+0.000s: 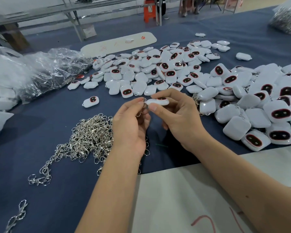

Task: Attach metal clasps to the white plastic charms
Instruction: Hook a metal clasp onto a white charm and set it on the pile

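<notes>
Hands (151, 113) pinching clasp (141, 109), charm (158, 101)

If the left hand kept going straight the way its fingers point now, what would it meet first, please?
Most likely the white charm that the right hand holds: the left hand pinches a metal clasp right at its end.

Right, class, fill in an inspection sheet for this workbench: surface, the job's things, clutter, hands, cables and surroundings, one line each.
Surface: table under a dark blue cloth; white sheet with red marks at the near edge.
Job's things: one white charm and one metal clasp in hand; heap of clasps left, heaps of charms behind and right.
Clutter: clear plastic bags far left; white board behind the charms.
Hands: left hand pinches the clasp; right hand holds the charm.
Cables: nothing seen.
Surroundings: metal-framed benches, an orange stool.
</notes>
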A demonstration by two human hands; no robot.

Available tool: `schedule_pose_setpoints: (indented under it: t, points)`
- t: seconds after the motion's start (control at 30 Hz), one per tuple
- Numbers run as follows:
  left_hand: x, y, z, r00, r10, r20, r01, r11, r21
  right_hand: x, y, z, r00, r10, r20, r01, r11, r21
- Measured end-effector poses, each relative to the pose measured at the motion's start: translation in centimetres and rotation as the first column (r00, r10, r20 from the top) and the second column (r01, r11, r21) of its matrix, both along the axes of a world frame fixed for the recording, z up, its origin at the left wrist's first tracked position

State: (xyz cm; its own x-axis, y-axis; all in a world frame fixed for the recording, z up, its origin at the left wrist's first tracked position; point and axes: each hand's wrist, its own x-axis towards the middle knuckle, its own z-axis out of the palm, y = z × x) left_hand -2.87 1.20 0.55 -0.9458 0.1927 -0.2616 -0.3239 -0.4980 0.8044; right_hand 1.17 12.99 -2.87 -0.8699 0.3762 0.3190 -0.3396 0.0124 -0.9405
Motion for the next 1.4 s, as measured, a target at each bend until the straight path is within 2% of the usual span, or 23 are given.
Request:
schedule_pose_setpoints:
  t: [0.13,0.27,0.33,0.47,0.6,0.67,0.77,0.83,0.87,0.97,1.07,1.13,1.27,1.4]
  points:
    - [-0.1,0.0,-0.1,0.995,0.005,-0.095,-0.010,0.998,-0.055,0.1,0.1,0.0,1.000,0.001,0.001,-0.001,0.998,-0.056]
    - [-0.6,-0.5,-0.6,0.951,-0.050,-0.304,-0.028,0.969,-0.246,0.1,0.2,0.0,1.000,-0.004,0.012,0.006,0.993,-0.120]
    - [-0.9,-0.8,-0.8,0.928,-0.103,-0.359,-0.014,0.951,-0.308,0.0,0.3,0.1,1.000,0.008,0.014,-0.006,0.990,-0.139]
    - [-1.6,-1.9,-1.3,0.849,-0.253,-0.464,-0.011,0.869,-0.494,-0.1,0.4,-0.1,0.998,0.021,0.065,-0.014,0.995,-0.102]
    - [-2.0,-3.0,-1.2,0.761,-0.366,-0.536,-0.031,0.804,-0.594,-0.2,0.4,-0.2,0.992,-0.003,0.126,0.007,0.999,-0.033]
    - [-1.9,-3.1,-1.2,0.754,-0.380,-0.536,-0.036,0.791,-0.611,-0.2,0.4,-0.1,0.990,-0.008,0.143,0.007,1.000,0.006]
    - [-1.4,-2.2,-1.1,0.850,-0.253,-0.462,-0.022,0.860,-0.510,-0.1,0.3,0.2,0.996,0.006,0.088,-0.001,0.998,-0.060]
    - [-0.8,-1.2,-0.9,0.932,-0.176,-0.316,0.053,0.931,-0.362,0.0,0.2,0.4,1.000,0.019,0.005,-0.018,0.993,-0.113]
    - [-0.5,-0.8,-0.7,0.953,-0.187,-0.238,0.117,0.953,-0.278,0.1,0.2,0.5,0.999,0.015,-0.029,-0.018,0.993,-0.116]
    - [0.0,-0.3,-0.3,0.955,-0.289,-0.066,0.287,0.957,-0.033,0.4,0.2,0.7,0.997,0.002,-0.077,-0.011,0.993,-0.115]
    - [0.0,-0.4,-0.1,0.945,-0.326,0.034,0.318,0.938,0.135,0.5,0.1,0.7,0.997,0.007,-0.083,-0.016,0.995,-0.103]
    - [-0.1,-0.4,0.0,0.955,-0.292,0.059,0.280,0.946,0.163,0.5,-0.1,0.7,0.996,0.005,-0.087,-0.010,0.998,-0.056]
    - [0.0,-0.1,-0.2,0.985,-0.171,0.014,0.169,0.983,0.076,0.4,0.0,0.7,0.997,-0.019,-0.077,0.019,1.000,-0.002]
    - [-0.1,0.0,-0.2,0.998,-0.055,0.009,0.054,0.997,0.055,0.3,-0.1,0.5,0.997,-0.042,-0.061,0.043,0.999,0.020]
